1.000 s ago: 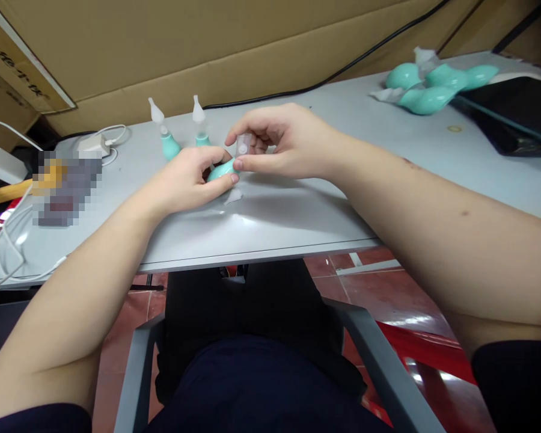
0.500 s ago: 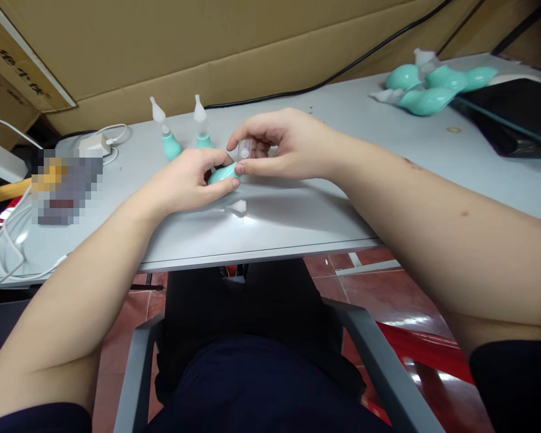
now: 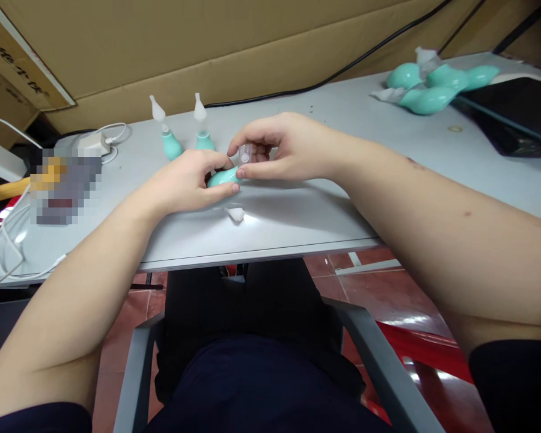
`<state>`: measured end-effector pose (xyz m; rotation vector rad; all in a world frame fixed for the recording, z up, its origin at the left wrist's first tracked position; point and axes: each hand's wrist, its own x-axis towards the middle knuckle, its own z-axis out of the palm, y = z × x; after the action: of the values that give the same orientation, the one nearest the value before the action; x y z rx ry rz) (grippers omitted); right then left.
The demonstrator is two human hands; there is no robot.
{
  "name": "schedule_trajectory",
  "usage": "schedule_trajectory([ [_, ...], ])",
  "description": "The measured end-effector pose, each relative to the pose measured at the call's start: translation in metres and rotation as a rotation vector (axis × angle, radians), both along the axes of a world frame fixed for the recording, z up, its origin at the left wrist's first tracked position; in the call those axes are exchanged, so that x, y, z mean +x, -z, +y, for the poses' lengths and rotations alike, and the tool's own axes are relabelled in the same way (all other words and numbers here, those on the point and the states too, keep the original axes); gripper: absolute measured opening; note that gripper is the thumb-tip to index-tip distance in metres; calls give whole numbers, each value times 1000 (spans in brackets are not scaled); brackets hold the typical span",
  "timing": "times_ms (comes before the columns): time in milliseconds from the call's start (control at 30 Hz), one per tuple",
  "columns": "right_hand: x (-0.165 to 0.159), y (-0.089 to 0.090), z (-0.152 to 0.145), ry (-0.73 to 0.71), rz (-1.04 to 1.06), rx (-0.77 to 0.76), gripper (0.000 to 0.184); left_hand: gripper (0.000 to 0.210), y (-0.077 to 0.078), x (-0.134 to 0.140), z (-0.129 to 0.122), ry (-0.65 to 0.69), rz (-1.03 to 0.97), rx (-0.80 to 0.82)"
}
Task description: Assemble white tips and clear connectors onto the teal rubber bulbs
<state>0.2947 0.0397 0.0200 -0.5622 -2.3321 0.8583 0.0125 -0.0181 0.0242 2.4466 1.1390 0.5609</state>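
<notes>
My left hand (image 3: 196,180) is closed round a teal rubber bulb (image 3: 223,177), which lies on its side low over the table. Between the fingers and thumb of my right hand (image 3: 275,153) is a small clear plastic connector (image 3: 245,154). The right thumb tip touches the open end of the bulb. In front of the hands, a white soft nozzle tip (image 3: 235,214) lies on the tabletop. Two nasal aspirators stand upright behind my left hand: one at the left (image 3: 171,143), its white tip tilted, and another beside it (image 3: 204,140), partly hidden by the hand.
Several teal bulbs (image 3: 428,99) with clear and white parts are heaped at the back right beside a dark flat device (image 3: 514,117). A white adapter (image 3: 94,144), cables and a blurred-out object (image 3: 67,186) occupy the left. A cardboard wall (image 3: 198,54) borders the back.
The white nozzle tip on the table has turned and shifted slightly. Both hands stay almost in place, with the bulb and the connector still held.
</notes>
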Motion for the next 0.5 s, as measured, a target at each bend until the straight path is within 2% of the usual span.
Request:
schedule_trajectory([
  [500, 2, -3, -2, 18, -60, 34, 28, 17, -3, 0, -1, 1, 16, -19],
])
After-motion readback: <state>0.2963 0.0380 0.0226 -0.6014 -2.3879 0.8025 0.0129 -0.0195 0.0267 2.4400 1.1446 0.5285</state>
